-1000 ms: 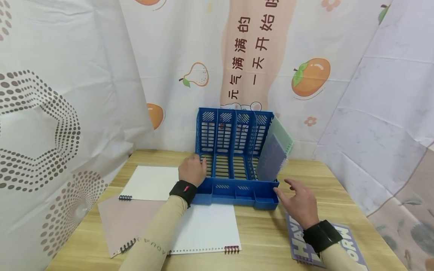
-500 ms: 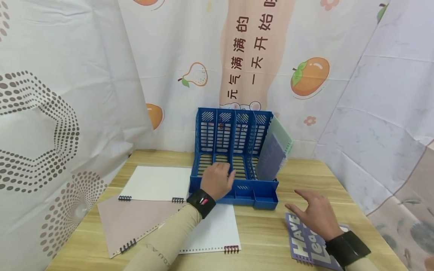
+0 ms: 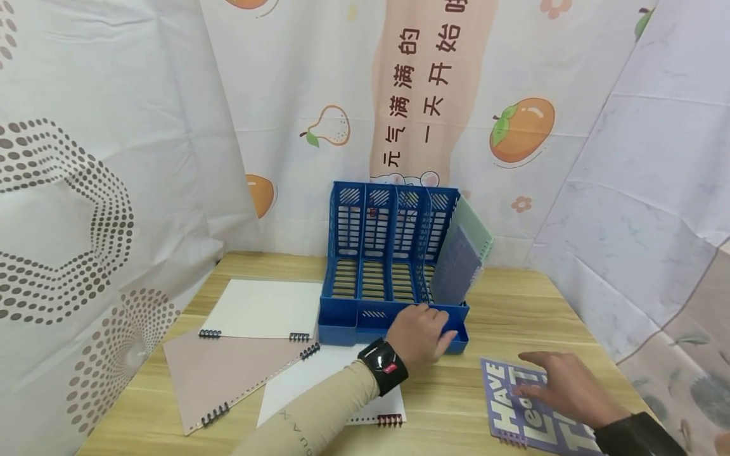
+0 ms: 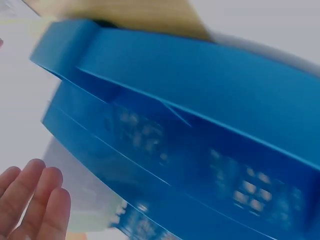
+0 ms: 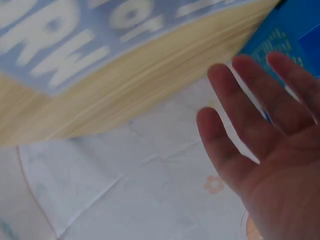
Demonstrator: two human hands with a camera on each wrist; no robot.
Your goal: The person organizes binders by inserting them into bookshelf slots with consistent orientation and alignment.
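Note:
My left hand (image 3: 419,339) is over the front trays of a blue desktop file rack (image 3: 338,329), holding nothing. In the left wrist view its fingers (image 4: 54,205) are extended beside the rack. My right hand (image 3: 570,387) hovers above a purple spiral notebook (image 3: 502,405) with big pale letters, covering part of it. Its fingers (image 5: 227,102) are spread apart in the right wrist view, with nothing between them. A green notebook (image 3: 478,225) and a smaller purple one (image 3: 458,266) stand upright in the rack's rightmost slot.
Left of the rack, a cream spiral notebook (image 3: 265,307) lies flat, overlapping a pinkish one (image 3: 222,373). A white spiral notebook (image 3: 319,383) is partly under my left forearm (image 3: 319,405). The wooden table (image 3: 507,316) meets a printed curtain (image 3: 285,234) behind.
My left hand has moved right from the rack's left side, across its front. The right hand has drawn away from the rack's right corner, rightward and nearer, over the purple notebook.

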